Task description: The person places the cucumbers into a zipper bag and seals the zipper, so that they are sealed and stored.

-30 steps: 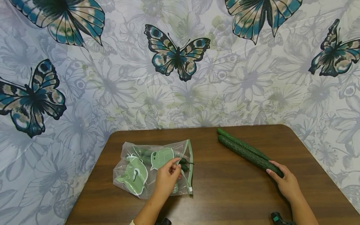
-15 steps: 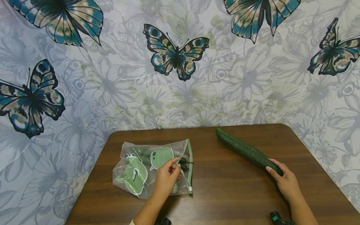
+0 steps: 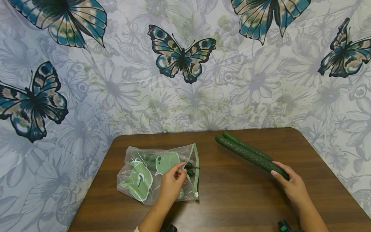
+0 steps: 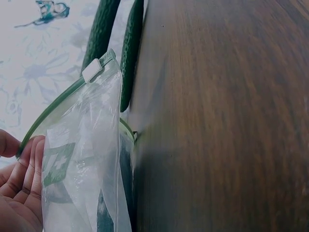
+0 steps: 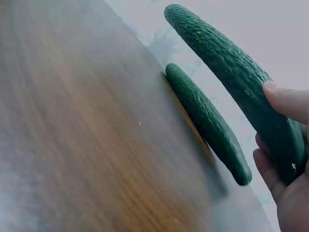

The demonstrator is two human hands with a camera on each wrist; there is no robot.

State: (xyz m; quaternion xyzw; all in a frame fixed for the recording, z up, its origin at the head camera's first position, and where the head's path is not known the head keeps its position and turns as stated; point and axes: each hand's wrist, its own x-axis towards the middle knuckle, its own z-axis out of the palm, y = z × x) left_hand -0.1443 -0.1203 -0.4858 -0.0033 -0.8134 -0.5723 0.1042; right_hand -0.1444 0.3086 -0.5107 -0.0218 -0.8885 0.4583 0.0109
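Fingers (image 3: 285, 168) and thumb of the right hand (image 3: 297, 190) curl firmly round the near end of a long cucumber (image 3: 249, 156), thumb on one side, fingers on the other. I get my best look from the right wrist view: the blunt end sits deep in the grasp, close to the palm, and the rest runs far out past the fingertips to the upper left, raised clear of the tabletop (image 3: 232, 206).

About as near, on the other side, I have the left hand (image 3: 172, 183) nearly closed at its tips, thumb and fingertips pinching the green-edged mouth of a clear zip bag (image 3: 139, 182). My left wrist view shows that mouth gaping, with a white slider (image 4: 92, 70) at its corner. Inside lie slim dark green vegetables (image 3: 189, 166), their stem ends just beside the left fingertips; printed cartoon shapes cover much of the bag, so I cannot tell how many it holds.

Beyond the held piece, a second cucumber (image 3: 246, 145) lies on the wood, roughly parallel to it. From the head they overlap, but the right wrist view shows me a gap between them. Past the table's rounded far corners hangs a pale flowered cloth (image 3: 124, 106) printed with blue and tan butterflies (image 3: 182, 61).
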